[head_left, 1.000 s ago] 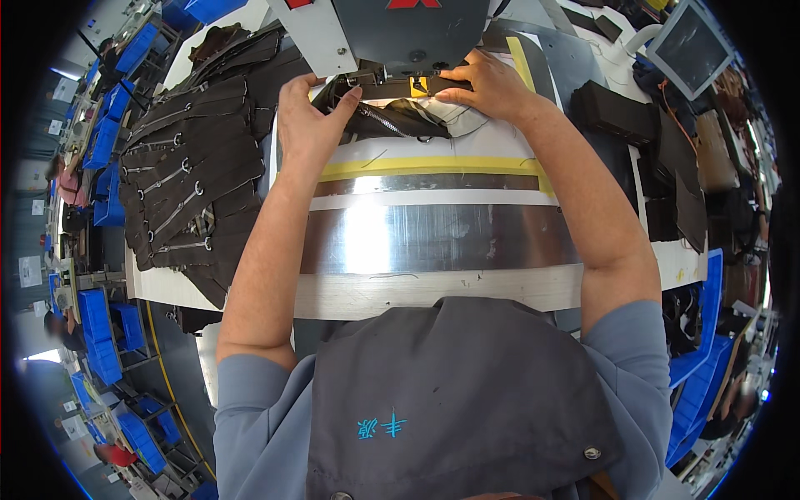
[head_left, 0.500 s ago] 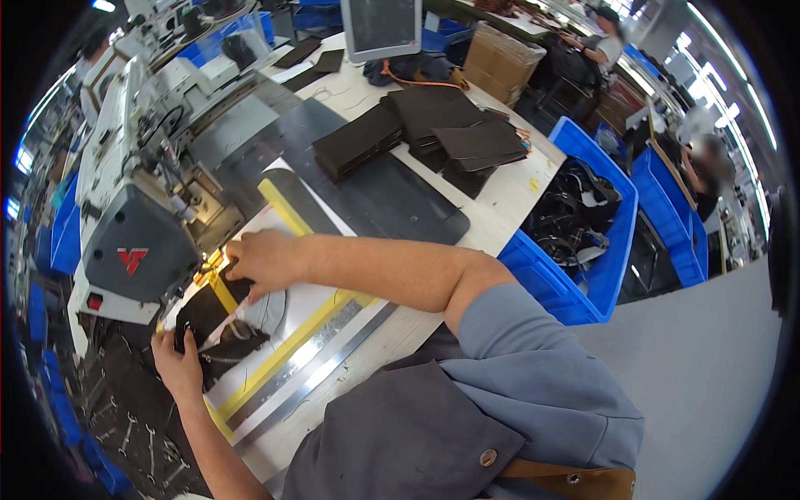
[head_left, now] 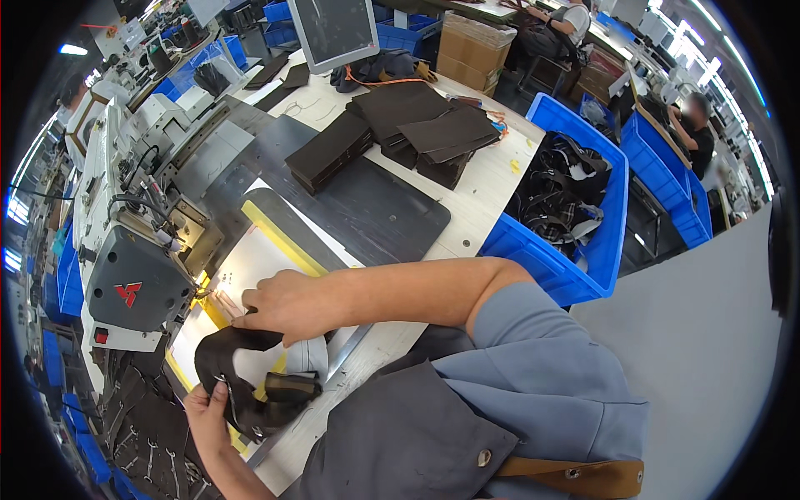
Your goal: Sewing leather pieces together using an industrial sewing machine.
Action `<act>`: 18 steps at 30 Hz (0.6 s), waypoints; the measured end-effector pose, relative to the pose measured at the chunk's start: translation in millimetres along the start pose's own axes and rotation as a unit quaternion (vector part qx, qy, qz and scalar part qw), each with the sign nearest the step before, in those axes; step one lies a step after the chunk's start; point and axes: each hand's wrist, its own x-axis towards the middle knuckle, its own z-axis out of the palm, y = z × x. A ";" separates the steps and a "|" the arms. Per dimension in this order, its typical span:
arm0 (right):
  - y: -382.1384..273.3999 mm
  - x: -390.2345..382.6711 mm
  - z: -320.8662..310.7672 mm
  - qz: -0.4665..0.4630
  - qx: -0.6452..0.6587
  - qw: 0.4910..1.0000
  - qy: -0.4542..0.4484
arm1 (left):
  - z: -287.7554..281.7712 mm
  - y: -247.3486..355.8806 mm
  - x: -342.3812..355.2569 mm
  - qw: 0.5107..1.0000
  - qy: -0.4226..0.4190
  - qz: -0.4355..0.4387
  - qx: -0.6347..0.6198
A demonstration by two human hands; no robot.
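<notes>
My left hand is closed on the lower left part of a dark fabric piece, which curves in a loop and has metal hardware on it. A white strip and a rolled dark band belong to or lie against its right end. My right hand is over the upper end of the same piece, fingers bent down on it; the fingertips are partly hidden. Below both hands lies a white work plate with yellow edging. The head of an industrial sewing machine stands just left of my right hand.
Stacks of dark fabric panels lie on the table beyond. A blue bin of dark straps stands at the right. Dark pieces with metal hardware hang at the lower left. A monitor and a cardboard box are farther back.
The dark fabric piece has come away from the machine head toward me, with both hands moving the same way. More of the white plate under the needle area now shows.
</notes>
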 end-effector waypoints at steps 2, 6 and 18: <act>0.5 -17.3 -3.2 0.016 0.078 0.995 0.053 | 10.2 -7.2 -8.4 0.985 -0.036 0.016 -0.168; -5.3 -54.0 -22.5 0.032 0.164 0.978 0.126 | 45.8 -5.0 -20.1 0.919 -0.174 0.121 -0.332; 20.8 -240.5 -131.5 -0.028 0.641 0.602 0.475 | 127.1 25.7 1.4 0.973 -0.210 0.064 0.073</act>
